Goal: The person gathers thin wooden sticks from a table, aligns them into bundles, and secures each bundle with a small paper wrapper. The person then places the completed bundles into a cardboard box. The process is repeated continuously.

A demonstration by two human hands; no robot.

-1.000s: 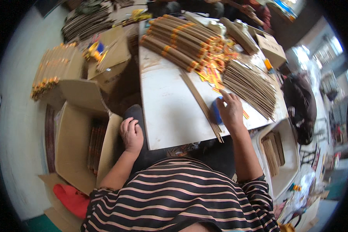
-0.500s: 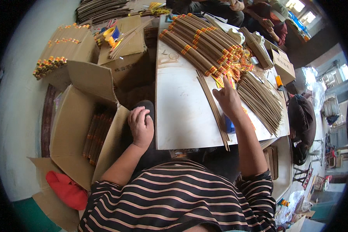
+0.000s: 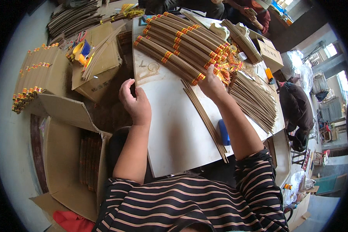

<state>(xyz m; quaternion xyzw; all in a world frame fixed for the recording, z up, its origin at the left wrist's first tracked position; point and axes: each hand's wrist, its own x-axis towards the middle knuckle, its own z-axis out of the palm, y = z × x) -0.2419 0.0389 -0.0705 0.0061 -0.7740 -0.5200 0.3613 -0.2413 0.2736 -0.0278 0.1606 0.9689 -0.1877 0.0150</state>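
My right hand [image 3: 212, 84] is at the near right end of a bundle of brown incense sticks [image 3: 170, 58] with red and yellow paper bands. Its thumb lies against the banded end and its fingers curl there, partly hidden. More banded bundles [image 3: 189, 34] are stacked just beyond. My left hand [image 3: 136, 101] is raised over the table's left edge, holding nothing, with fingers curved and the thumb apart. Between my forearms a few loose sticks [image 3: 205, 118] lie on the white table [image 3: 170, 135]. Past my right wrist lies a fan of loose sticks [image 3: 255, 104].
On the left stands an open carton [image 3: 62, 154] with bundles inside. Behind it are a closed carton [image 3: 104, 83] with tape rolls [image 3: 81, 50] and stacked bundles [image 3: 34, 73]. A blue object [image 3: 224, 132] lies by my right forearm. Another person [image 3: 255, 15] is across the table.
My left hand has risen from my knee to the table's left edge. My right hand has shifted from the paper bands to the bundle's end. The view has swung rightward.
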